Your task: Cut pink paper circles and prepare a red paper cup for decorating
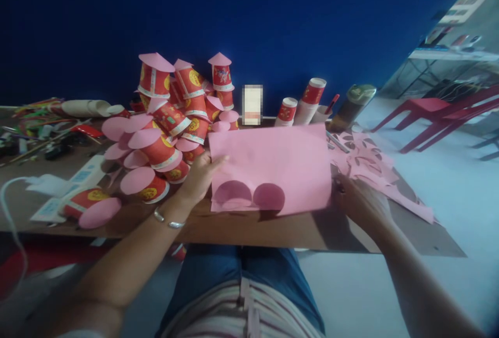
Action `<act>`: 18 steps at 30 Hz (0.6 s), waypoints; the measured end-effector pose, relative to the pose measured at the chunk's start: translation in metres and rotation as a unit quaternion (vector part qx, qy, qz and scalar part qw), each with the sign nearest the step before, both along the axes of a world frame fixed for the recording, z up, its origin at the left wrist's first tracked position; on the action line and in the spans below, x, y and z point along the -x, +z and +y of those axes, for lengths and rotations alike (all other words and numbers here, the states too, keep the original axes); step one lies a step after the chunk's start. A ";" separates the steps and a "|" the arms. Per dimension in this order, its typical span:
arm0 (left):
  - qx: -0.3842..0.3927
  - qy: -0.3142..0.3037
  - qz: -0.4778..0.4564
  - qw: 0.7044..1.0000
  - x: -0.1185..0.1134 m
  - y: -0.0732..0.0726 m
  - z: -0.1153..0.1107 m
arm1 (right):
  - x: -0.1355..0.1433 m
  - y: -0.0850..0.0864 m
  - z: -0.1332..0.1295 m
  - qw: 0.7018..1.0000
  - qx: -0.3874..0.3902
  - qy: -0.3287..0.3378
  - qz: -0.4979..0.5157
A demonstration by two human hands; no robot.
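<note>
1. Head view: the left hand grips the pink sheet at its left edge, with the thumb lying on top.
2. The right hand is at the right edge of the sheet, its fingers curled; I cannot tell if they are closed on something.
3. The pink sheet is above the front part of the table, and two dark round shapes are near its lower edge.
4. At left are many red cups with pink paper tops; at right lie pink paper scraps.
</note>
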State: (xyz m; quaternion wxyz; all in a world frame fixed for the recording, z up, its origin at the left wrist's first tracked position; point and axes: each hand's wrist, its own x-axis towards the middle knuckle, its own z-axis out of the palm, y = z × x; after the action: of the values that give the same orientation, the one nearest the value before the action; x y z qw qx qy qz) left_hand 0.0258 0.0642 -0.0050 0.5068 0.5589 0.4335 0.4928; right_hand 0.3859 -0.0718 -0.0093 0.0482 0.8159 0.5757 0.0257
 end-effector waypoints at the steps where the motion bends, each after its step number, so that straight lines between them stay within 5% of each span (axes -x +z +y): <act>1: 0.004 -0.007 0.010 1.000 -0.001 -0.003 0.002 | -0.004 -0.002 -0.004 1.000 -0.011 -0.017 0.013; 6: 0.038 -0.044 0.010 0.998 -0.002 -0.008 0.005 | -0.023 -0.017 -0.020 0.982 -0.142 -0.038 0.115; 13: 0.212 -0.177 -0.019 0.961 0.003 0.006 -0.005 | -0.018 -0.045 -0.016 0.885 -0.248 0.028 0.392; 18: 0.260 -0.198 0.001 0.945 0.004 0.012 -0.008 | -0.001 -0.044 -0.006 0.911 -0.212 0.010 0.354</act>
State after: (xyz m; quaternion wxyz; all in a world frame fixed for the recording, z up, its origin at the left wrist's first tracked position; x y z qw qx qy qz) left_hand 0.0221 0.0566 0.0072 0.7215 0.4828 0.4276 0.2520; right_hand 0.3872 -0.0779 -0.0531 -0.3331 0.7569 0.5438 -0.1432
